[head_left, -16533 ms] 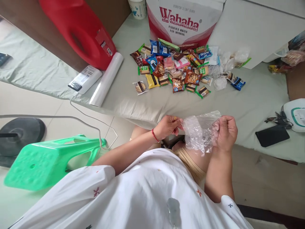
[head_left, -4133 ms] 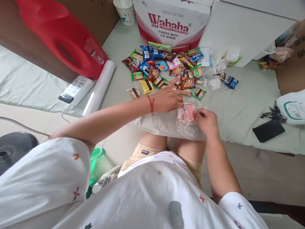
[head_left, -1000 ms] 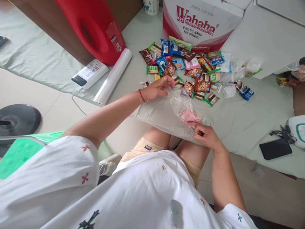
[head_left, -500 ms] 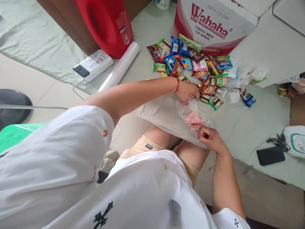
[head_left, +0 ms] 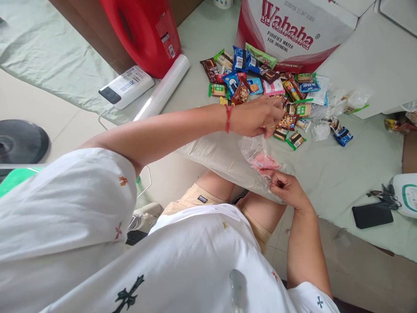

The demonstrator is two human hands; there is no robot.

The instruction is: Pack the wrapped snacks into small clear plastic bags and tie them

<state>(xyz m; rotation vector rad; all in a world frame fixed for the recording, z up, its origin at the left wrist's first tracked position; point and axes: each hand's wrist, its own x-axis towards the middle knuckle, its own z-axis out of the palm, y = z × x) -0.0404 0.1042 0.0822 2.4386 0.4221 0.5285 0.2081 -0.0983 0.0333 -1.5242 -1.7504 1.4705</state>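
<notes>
My right hand (head_left: 288,192) pinches the near edge of a clear plastic bag (head_left: 252,150) that lies on the pale green sheet (head_left: 339,156). A pink snack packet (head_left: 264,161) sits inside the bag. My left hand (head_left: 259,116), with a red string at the wrist, reaches across to the bag's far edge, fingers curled down at the bag's mouth beside a chocolate-chip cookie packet (head_left: 288,121). What its fingertips hold is hidden. A pile of small wrapped snacks (head_left: 257,82) lies just beyond both hands.
A Wahaha cardboard box (head_left: 286,34) stands behind the snacks. A red jug (head_left: 143,30), a white device (head_left: 125,87) and a roll of clear film (head_left: 163,89) lie at the left. A black phone (head_left: 373,214) and keys (head_left: 379,195) rest at the right. Empty clear bags (head_left: 342,102) lie by the pile.
My left hand has moved right from the near snacks to the mouth of the bag by the cookie packets. My right hand keeps its pinch on the bag, which has barely shifted.
</notes>
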